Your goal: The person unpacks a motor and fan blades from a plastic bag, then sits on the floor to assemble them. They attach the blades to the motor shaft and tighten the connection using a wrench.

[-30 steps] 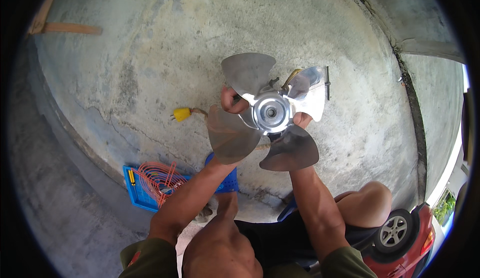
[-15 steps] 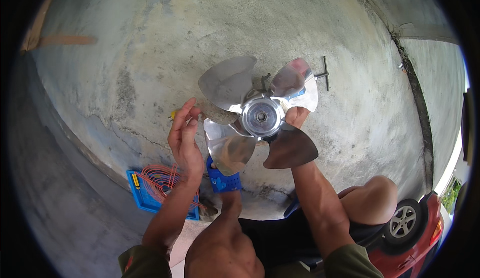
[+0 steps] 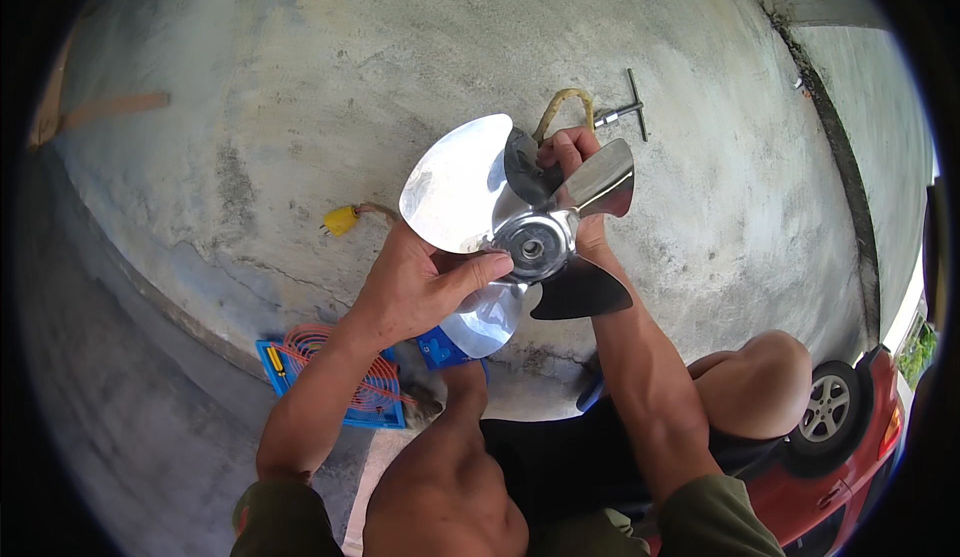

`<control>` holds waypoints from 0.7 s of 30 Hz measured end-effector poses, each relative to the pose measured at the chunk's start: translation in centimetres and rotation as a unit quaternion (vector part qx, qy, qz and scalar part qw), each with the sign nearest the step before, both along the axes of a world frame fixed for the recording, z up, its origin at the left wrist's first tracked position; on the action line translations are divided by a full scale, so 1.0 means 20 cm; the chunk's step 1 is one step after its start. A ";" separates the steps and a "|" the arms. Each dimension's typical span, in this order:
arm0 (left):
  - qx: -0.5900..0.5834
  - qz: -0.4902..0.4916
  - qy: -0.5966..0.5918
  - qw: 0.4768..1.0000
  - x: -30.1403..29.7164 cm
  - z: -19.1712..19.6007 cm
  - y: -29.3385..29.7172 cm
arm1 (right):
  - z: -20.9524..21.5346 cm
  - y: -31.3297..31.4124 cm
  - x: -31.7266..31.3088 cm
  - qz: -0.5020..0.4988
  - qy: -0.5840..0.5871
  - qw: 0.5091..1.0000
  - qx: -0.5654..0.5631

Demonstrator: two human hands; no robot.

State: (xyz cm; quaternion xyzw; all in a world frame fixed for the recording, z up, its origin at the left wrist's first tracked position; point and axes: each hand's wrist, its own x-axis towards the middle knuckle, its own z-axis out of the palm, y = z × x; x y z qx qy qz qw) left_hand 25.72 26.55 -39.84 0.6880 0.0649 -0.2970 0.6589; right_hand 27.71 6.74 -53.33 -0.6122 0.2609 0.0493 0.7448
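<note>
A shiny metal fan blade (image 3: 455,182) with several broad paddles and a round hub is held up before me. My left hand (image 3: 425,282) is closed on it, thumb pressed on the hub's rim and fingers behind a paddle. My right hand (image 3: 572,149) reaches behind the paddles, its fingers curled at a dark body (image 3: 522,165) behind the fan blade. The paddles cover much of that hand and body. A tan sleeved cord (image 3: 565,99) loops up beside my right fingers. A yellow plug (image 3: 340,221) lies left of my left hand.
On the concrete floor a T-handle wrench (image 3: 640,107) lies beyond my right hand. A blue tray (image 3: 355,417) at lower left holds an orange wire fan guard (image 3: 312,339) and a yellow-handled tool (image 3: 274,359). A red car (image 3: 840,482) stands at lower right.
My left hand has moved right and taken hold of the fan blade at its hub. The blade has turned and tilted. My right hand has shifted up behind it, and the cord loop now shows.
</note>
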 end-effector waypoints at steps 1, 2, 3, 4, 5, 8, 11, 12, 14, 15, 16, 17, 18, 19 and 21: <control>-0.015 0.009 0.025 1.000 -0.01 -0.01 0.00 | -0.05 -0.04 -0.02 0.044 -0.043 0.996 -0.063; -0.035 0.014 0.050 0.998 -0.02 -0.02 -0.01 | -0.09 -0.10 -0.05 0.078 -0.087 0.984 -0.137; -0.052 -0.004 0.034 0.998 -0.02 -0.05 0.01 | -0.11 -0.13 -0.05 0.105 -0.134 0.965 -0.201; -0.047 0.001 0.033 0.998 -0.03 -0.05 0.00 | -0.12 -0.18 -0.06 0.108 -0.154 0.964 -0.185; -0.043 0.006 0.033 0.999 -0.02 -0.04 -0.02 | -0.10 -0.22 -0.05 0.110 -0.176 0.963 -0.171; 0.042 -0.025 -0.001 0.999 -0.04 -0.01 -0.04 | 0.02 -0.34 -0.04 0.090 -0.052 0.989 -0.102; 0.010 0.001 0.011 1.000 -0.06 0.00 -0.05 | 0.19 -0.36 -0.10 0.021 0.119 0.992 0.024; 0.015 -0.002 0.020 1.000 -0.05 0.00 -0.05 | 0.22 -0.38 -0.14 0.016 0.143 0.988 0.064; 0.025 -0.006 0.035 0.999 -0.04 0.01 -0.06 | 0.27 -0.47 -0.20 0.008 0.185 0.972 0.144; 0.046 -0.027 -0.016 0.998 -0.03 0.03 -0.08 | 0.29 -0.51 -0.23 0.068 0.190 0.966 0.161; 0.054 -0.033 -0.006 0.998 -0.02 0.04 -0.08 | 0.32 -0.53 -0.27 0.105 0.192 0.968 0.125; 0.063 -0.038 0.008 0.997 -0.02 0.05 -0.08 | 0.45 -0.49 -0.24 0.143 0.197 0.966 0.090; 0.069 -0.044 0.018 0.996 -0.02 0.05 -0.08 | 0.59 -0.45 -0.20 0.179 0.199 0.962 0.052; 0.078 -0.054 0.034 0.995 -0.02 0.07 -0.07 | 0.70 -0.39 -0.18 0.213 0.188 0.959 0.007; 0.089 -0.076 0.070 0.991 -0.01 0.06 -0.06 | 0.68 -0.39 -0.17 0.302 0.169 0.938 -0.021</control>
